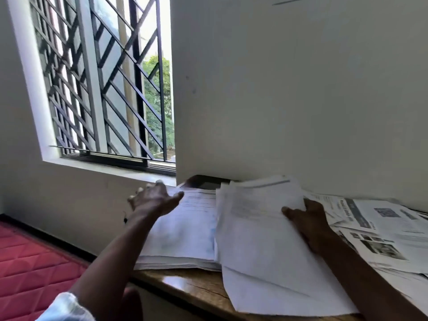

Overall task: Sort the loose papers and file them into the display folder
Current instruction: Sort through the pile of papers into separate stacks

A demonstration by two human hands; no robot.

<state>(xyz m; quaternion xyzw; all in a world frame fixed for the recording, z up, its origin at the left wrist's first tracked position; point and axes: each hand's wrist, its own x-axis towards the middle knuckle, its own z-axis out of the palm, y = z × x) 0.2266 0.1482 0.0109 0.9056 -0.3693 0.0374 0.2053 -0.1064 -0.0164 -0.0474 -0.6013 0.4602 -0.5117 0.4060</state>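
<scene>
A thick stack of white papers (183, 230) lies on the wooden table (185, 286) near its left end. My left hand (154, 199) hovers over the stack's far left corner, fingers spread and blurred, holding nothing. A loose bundle of white sheets (261, 246) lies slanted over the stack's right side and overhangs the table's front edge. My right hand (308, 218) rests on the bundle's right edge, thumb on top of the sheets; the fingers are hidden. A dark, rounded thing (206, 180), perhaps the display folder, peeks out behind the stack.
Newspapers (379, 230) are spread over the right part of the table. A white wall (301, 89) rises right behind the table. A barred window (104, 77) is at the left, and a red quilted mattress (30, 269) lies on the floor below.
</scene>
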